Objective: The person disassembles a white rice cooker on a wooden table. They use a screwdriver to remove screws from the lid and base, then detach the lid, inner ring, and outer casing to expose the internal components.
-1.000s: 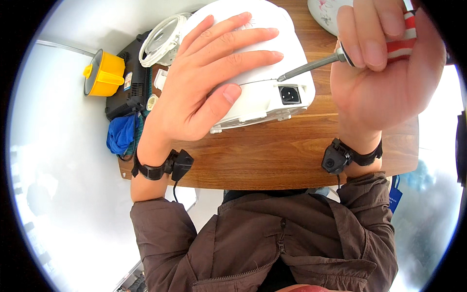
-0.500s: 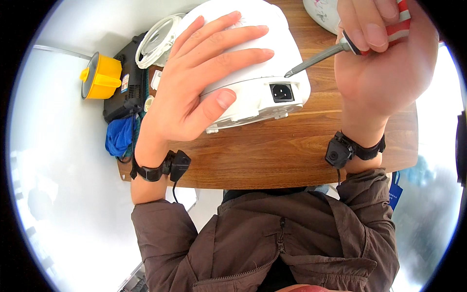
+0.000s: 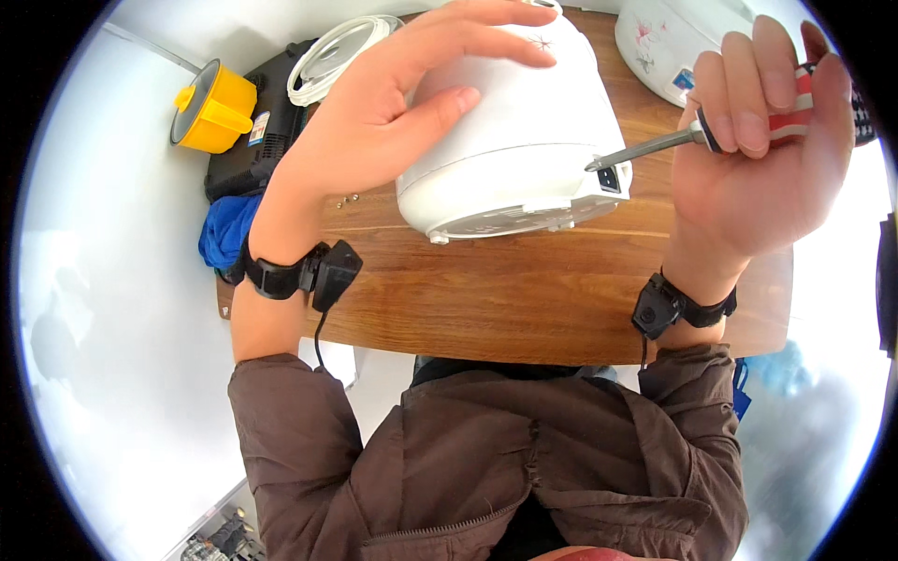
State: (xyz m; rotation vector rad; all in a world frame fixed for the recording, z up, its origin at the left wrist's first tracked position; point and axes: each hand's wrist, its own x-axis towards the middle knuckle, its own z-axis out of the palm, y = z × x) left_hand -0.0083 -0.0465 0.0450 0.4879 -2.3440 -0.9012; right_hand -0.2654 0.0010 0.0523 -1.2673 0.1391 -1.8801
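Gripping right hand (image 3: 748,178): fingers clamped on the screwdriver (image 3: 650,148), tip just beside the black socket (image 3: 609,179).
Left hand (image 3: 369,131): thumb and fingers apart, over the white appliance (image 3: 514,122).
Appliance: resting on the wooden table (image 3: 468,299).

Looks like a small workshop-style tabletop; cannot tell whether in a home, workshop or office. Judged from a screwdriver (image 3: 655,147) held at a white appliance (image 3: 514,122) on a wood-grain table (image 3: 505,299), from small loose metal pieces (image 3: 348,200) there, and from a flower-printed white casing (image 3: 659,51) beyond. Bounded at left by a plain white wall (image 3: 112,280).
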